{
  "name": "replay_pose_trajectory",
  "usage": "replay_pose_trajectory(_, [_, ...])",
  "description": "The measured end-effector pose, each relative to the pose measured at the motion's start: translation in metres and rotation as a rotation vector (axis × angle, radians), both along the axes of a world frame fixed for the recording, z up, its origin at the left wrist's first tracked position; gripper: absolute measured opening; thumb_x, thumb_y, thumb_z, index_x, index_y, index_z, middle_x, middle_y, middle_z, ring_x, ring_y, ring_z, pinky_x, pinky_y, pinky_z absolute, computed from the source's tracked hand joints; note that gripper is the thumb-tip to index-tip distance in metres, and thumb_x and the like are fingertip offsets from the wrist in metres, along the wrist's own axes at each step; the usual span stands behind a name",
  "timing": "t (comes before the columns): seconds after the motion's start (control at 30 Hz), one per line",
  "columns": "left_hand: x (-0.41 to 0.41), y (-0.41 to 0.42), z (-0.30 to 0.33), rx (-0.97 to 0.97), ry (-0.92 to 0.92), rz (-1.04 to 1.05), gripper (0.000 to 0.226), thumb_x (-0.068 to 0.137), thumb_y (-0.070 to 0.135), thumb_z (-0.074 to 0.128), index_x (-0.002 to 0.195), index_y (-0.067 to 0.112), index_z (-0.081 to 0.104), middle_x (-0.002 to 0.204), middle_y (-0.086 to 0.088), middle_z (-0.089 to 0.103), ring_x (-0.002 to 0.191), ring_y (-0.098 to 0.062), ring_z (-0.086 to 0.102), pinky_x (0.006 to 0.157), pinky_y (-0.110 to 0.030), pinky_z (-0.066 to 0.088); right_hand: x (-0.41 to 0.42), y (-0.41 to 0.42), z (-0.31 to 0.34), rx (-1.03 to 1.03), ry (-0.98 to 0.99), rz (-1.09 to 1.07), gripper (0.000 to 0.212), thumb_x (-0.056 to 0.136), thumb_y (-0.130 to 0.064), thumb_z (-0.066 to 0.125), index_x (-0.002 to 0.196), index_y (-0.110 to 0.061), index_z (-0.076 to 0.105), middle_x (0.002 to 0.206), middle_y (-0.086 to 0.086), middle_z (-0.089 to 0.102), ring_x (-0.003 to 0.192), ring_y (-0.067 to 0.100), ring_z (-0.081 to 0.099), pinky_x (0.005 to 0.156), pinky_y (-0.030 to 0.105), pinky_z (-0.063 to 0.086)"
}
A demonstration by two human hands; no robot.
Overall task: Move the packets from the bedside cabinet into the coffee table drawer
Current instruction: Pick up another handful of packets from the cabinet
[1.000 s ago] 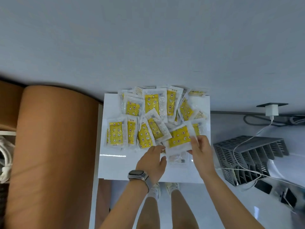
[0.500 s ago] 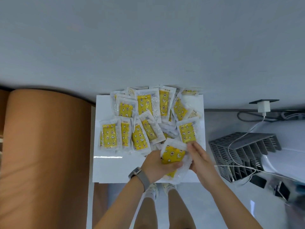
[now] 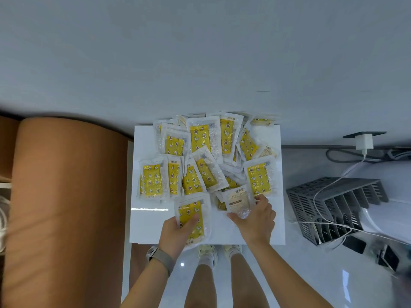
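left hand (image 3: 175, 234) grips yellow packet (image 3: 192, 218), parked near edge as stash | right hand (image 3: 255, 221) pinches pale packet (image 3: 239, 202) for stacking | remaining packets (image 3: 206, 156) heaped on bedside cabinet (image 3: 151, 227) | drawer unseen

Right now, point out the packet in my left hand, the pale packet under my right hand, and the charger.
yellow packet (image 3: 190, 215), head view, printed face
pale packet (image 3: 238, 202), head view, label
charger (image 3: 363, 141), head view, white body
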State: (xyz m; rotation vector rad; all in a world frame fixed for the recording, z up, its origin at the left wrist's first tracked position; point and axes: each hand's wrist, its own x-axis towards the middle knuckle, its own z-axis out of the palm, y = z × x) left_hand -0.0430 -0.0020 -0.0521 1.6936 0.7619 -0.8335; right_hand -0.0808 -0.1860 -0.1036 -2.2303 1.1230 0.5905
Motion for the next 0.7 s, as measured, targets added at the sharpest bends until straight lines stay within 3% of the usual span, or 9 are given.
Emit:
replay_pose_trajectory(0.07, [-0.002,0.009,0.001,0.012,-0.007,0.0,0.004,0.086,0.015,0.069,0.09,0.015,0.07,0.082,0.002,0.074,0.077,-0.015,0.071,0.058,-0.019,0.056,0.001,0.003,-0.003,-0.031,0.033,0.019,0.093,0.058,-0.05,0.086,0.128,-0.014,0.036,0.127,0.009,0.053,0.121,0.032,0.042,0.095,0.042,0.035])
replay_pose_trajectory(0.17, [-0.003,0.02,0.004,-0.018,-0.059,0.07,0.036,0.083,0.01,0.07,0.115,0.017,0.056,0.103,-0.002,0.07,0.083,-0.011,0.069,0.055,-0.016,0.054,0.001,0.004,-0.005,-0.022,0.041,-0.017,0.084,0.061,-0.046,0.086,0.123,-0.016,0.039,0.117,0.005,0.06,0.113,0.031,0.052,0.089,0.04,0.031])
replay_pose_trajectory(0.27, [-0.005,0.026,0.008,-0.065,-0.155,0.107,0.075,0.082,0.003,0.069,0.136,0.036,0.029,0.112,0.014,0.059,0.09,-0.01,0.066,0.058,-0.018,0.057,-0.007,0.001,-0.006,0.057,-0.011,0.0,0.052,0.074,-0.041,0.078,0.112,-0.015,0.053,0.106,0.001,0.064,0.105,0.027,0.06,0.084,0.034,0.037])
replay_pose_trajectory(0.33, [-0.006,0.03,0.006,-0.078,-0.188,0.08,0.074,0.083,-0.003,0.066,0.133,0.039,0.031,0.113,0.016,0.057,0.092,-0.014,0.066,0.06,-0.02,0.057,-0.016,-0.001,-0.003,0.206,-0.115,-0.067,0.038,0.084,-0.03,0.071,0.115,-0.01,0.06,0.109,0.006,0.065,0.108,0.026,0.061,0.077,0.022,0.045])
replay_pose_trajectory(0.4, [-0.005,0.028,0.006,-0.061,-0.191,-0.058,0.051,0.086,-0.002,0.063,0.115,0.04,0.055,0.108,0.015,0.061,0.097,-0.016,0.067,0.066,-0.02,0.058,-0.023,-0.004,0.01,0.345,-0.189,-0.168,0.031,0.09,-0.024,0.064,0.118,-0.012,0.059,0.11,0.003,0.065,0.111,0.022,0.06,0.068,0.007,0.043])
replay_pose_trajectory(0.5, [-0.005,0.02,0.009,-0.045,-0.168,-0.215,0.044,0.092,0.007,0.059,0.083,0.049,0.072,0.102,0.016,0.067,0.098,-0.01,0.066,0.082,-0.018,0.054,-0.026,-0.008,0.034,0.58,-0.211,-0.416,0.016,0.098,-0.027,0.049,0.113,-0.024,0.053,0.101,-0.009,0.063,0.1,0.015,0.062,0.068,0.014,0.047])
replay_pose_trajectory(0.57, [-0.004,0.009,0.016,-0.129,-0.08,-0.151,0.017,0.088,0.034,0.058,0.089,0.037,0.074,0.103,0.011,0.071,0.105,-0.016,0.066,0.09,-0.025,0.053,-0.023,-0.012,0.05,0.736,-0.177,-0.527,0.02,0.101,-0.03,0.038,0.112,-0.026,0.054,0.1,-0.008,0.064,0.092,0.007,0.061,0.064,0.018,0.049])
replay_pose_trajectory(0.63, [-0.003,-0.002,0.018,-0.233,0.028,-0.073,0.036,0.082,0.052,0.053,0.093,0.027,0.077,0.108,0.004,0.072,0.108,-0.018,0.065,0.097,-0.035,0.05,-0.019,-0.014,0.063,0.818,-0.154,-0.485,0.025,0.102,-0.03,0.034,0.111,-0.024,0.057,0.1,-0.006,0.067,0.087,0.004,0.064,0.058,0.014,0.05])
replay_pose_trajectory(0.7, [-0.002,-0.013,0.022,-0.304,0.069,-0.068,0.038,0.085,0.055,0.054,0.093,0.027,0.077,0.109,0.001,0.073,0.107,-0.019,0.066,0.098,-0.037,0.049,-0.013,-0.013,0.075,0.891,-0.141,-0.366,0.027,0.101,-0.029,0.037,0.106,-0.019,0.061,0.092,-0.006,0.071,0.08,0.003,0.069,0.058,0.01,0.05])
